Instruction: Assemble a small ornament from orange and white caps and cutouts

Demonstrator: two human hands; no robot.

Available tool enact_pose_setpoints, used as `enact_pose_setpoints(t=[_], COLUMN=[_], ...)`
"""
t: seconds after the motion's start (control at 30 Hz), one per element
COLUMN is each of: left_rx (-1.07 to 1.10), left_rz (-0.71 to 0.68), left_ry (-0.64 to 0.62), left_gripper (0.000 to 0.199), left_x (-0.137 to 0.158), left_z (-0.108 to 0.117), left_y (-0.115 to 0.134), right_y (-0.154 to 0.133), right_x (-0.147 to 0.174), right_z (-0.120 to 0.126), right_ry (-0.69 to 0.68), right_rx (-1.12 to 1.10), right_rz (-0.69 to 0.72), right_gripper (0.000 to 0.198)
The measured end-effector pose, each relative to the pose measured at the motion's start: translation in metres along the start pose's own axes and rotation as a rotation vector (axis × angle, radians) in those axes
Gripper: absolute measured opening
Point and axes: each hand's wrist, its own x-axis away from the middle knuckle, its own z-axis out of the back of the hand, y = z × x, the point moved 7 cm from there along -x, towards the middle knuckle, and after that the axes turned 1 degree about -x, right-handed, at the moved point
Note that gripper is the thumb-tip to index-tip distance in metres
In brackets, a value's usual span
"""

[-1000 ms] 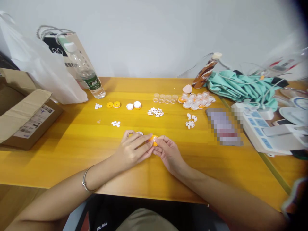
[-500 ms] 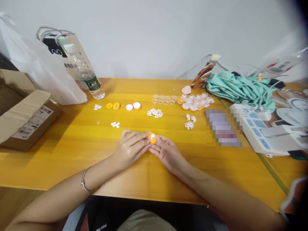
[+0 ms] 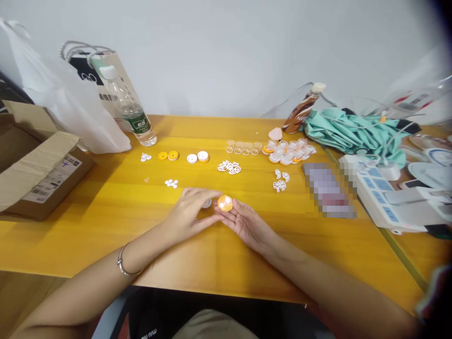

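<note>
right hand (image 3: 247, 223) gripping round orange disc (image 3: 225, 208), white pieces (image 3: 228, 201) on face | left hand (image 3: 189, 212) spread beside | clear plastic cups (image 3: 246, 149)

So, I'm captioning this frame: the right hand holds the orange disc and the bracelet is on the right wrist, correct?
Not quite: the bracelet is on the left wrist, as the head view shows. The right hand does hold the orange disc.

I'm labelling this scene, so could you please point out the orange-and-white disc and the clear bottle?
Orange-and-white disc (image 3: 225, 203), head view: middle of its face.
Clear bottle (image 3: 139, 123), head view: its green label.
</note>
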Motion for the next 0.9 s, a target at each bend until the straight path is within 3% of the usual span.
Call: enact_pose_setpoints(t=[0.13, 0.27, 0.33, 0.5, 0.57, 0.7, 0.9], left_rx=[-0.030, -0.061, 0.056, 0.652, 0.773, 0.789, 0.639], left_rz=[0.070, 0.079, 0.120, 0.253, 0.274, 0.273, 0.201], left_ry=[-0.161, -0.265, -0.239, -0.115, -0.093, -0.056, -0.045], left_gripper=[0.041, 0.030, 0.026, 0.029, 0.029, 0.027, 0.026], left_x=[-0.002, 0.001, 0.000, -0.004, -0.005, -0.004, -0.003], left_z=[-0.002, -0.013, -0.014, -0.012, -0.013, -0.017, -0.019], left_y=[-0.018, -0.031, -0.035, -0.036, -0.034, -0.030, -0.024], right_y=[-0.007, -0.011, -0.012, -0.009, -0.007, -0.004, -0.002], right_x=[-0.002, -0.002, -0.002, -0.001, -0.001, 0.000, 0.001], right_z=[0.006, 0.009, 0.009, 0.010, 0.010, 0.010, 0.009], right_ry=[0.056, 0.096, 0.095, 0.122, 0.145, 0.180, 0.186], right_rx=[-0.019, -0.026, -0.035, -0.024, -0.036, -0.086, -0.102], right_rz=[0.073, 0.119, 0.128, 0.115, 0.112, 0.109, 0.101], right_gripper=[0.022, 0.018, 0.017, 0.018, 0.017, 0.014, 0.016])
